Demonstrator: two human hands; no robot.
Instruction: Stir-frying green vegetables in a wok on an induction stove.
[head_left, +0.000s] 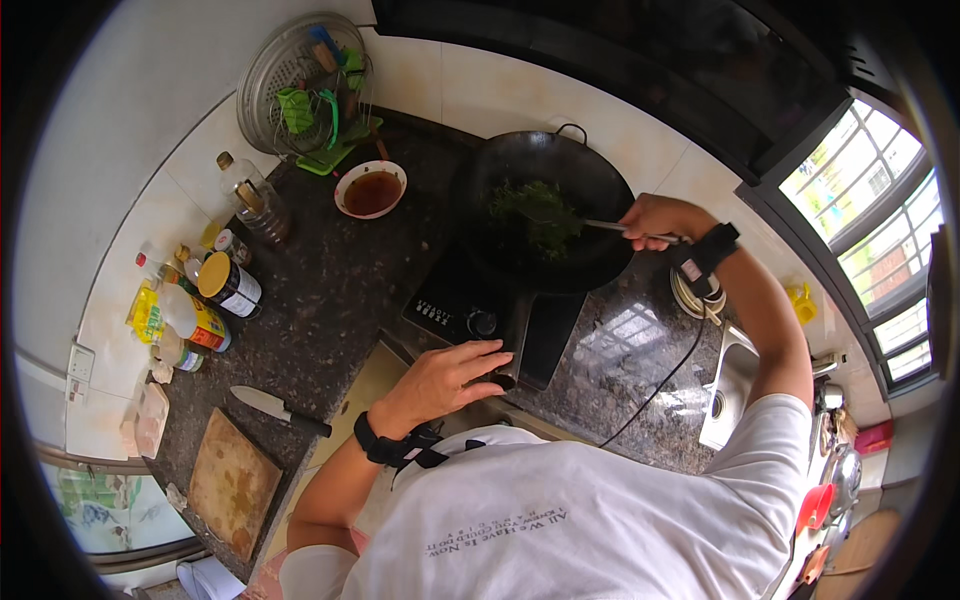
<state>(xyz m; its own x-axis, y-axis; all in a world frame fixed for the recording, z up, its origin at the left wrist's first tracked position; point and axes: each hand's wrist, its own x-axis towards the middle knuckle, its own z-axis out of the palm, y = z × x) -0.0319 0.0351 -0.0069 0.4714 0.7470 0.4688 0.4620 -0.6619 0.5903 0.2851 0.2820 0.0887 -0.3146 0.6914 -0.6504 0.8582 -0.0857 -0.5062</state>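
A black wok (480, 225) stands on a black induction cooktop (442, 289), with leafy greens (544, 217) inside. My right hand (656, 221) grips the metal handle of a cooking utensil (606, 224); its far end is hidden among the greens. My left hand (450, 379) is by the end of the wok's long handle (517, 337), fingers spread a little. Whether the fingertips touch the handle cannot be told. A bowl of reddish-brown liquid (373, 192) sits to the left of the wok.
A kitchen knife (262, 401) and a wooden cutting board (232, 480) lie at the lower left. Bottles and jars (229, 281) line the left wall. A metal steamer tray (262, 82) leans in the back corner. A sink (727, 390) and a cable (667, 382) are at the right.
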